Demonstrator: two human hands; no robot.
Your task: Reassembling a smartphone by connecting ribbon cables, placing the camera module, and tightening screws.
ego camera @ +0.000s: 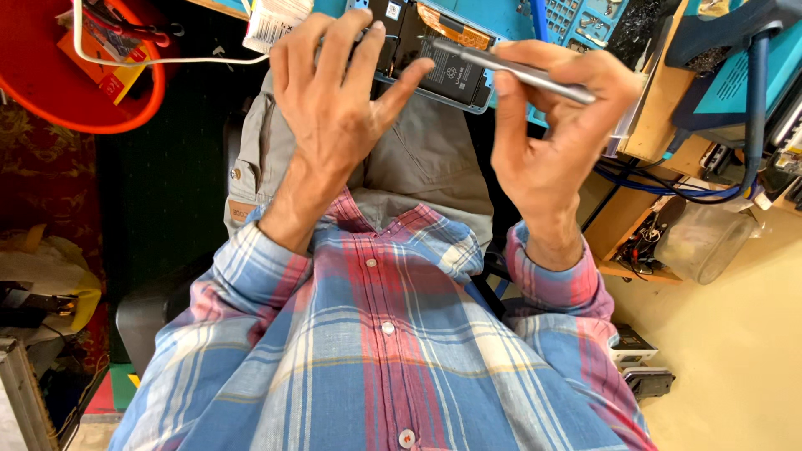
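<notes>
At the top centre of the frame, the left hand [334,92] steadies an opened phone [434,63] on the blue desk [510,21], fingers spread. The right hand [555,125] pinches a slim metal tool [518,71], tip on the phone. The exposed insides look fragile; hold it by its edges.

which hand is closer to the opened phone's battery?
Left. The left hand rests on the opened phone, thumb tip touching the battery. The right hand sits off to the battery's right, holding a silver tool whose tip reaches over it.
</notes>
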